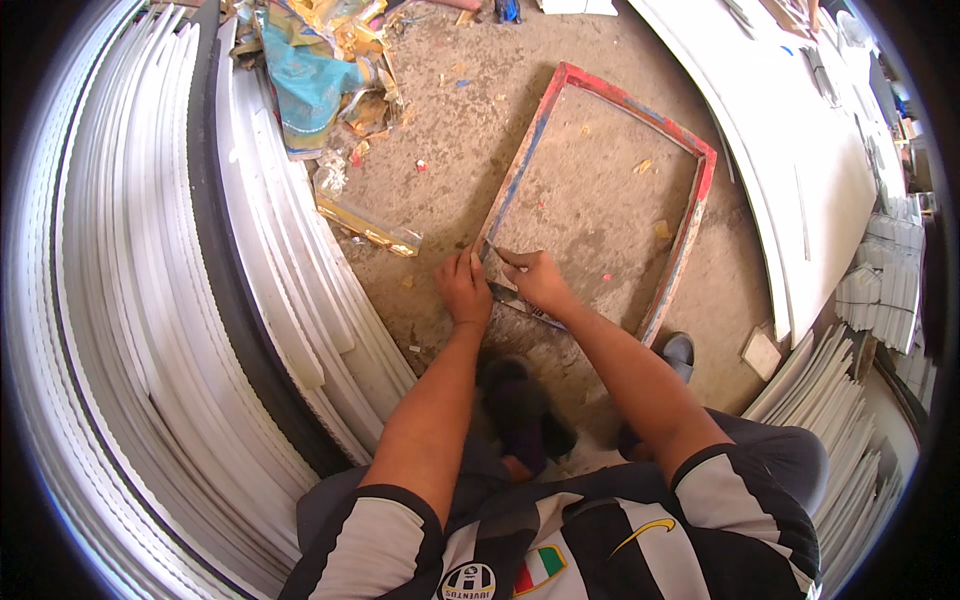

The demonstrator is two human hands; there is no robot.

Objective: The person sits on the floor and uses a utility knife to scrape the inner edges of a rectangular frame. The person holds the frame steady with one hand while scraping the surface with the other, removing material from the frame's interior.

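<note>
Frame (640, 114) lies on floor (600, 215) fwd & R of our hands, long axis slanting away R. Our L hand (465, 288), nearer its L rail, clasps that rail's near end; R hand (538, 283), frame's inner side, pinches thin tool (488, 244) there.

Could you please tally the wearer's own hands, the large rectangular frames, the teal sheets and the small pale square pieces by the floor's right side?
Own hands: 2 (left hand, right hand)
Rectangular frame: 1
Teal sheet: 1
Pale square piece: 1
Total: 5
</note>
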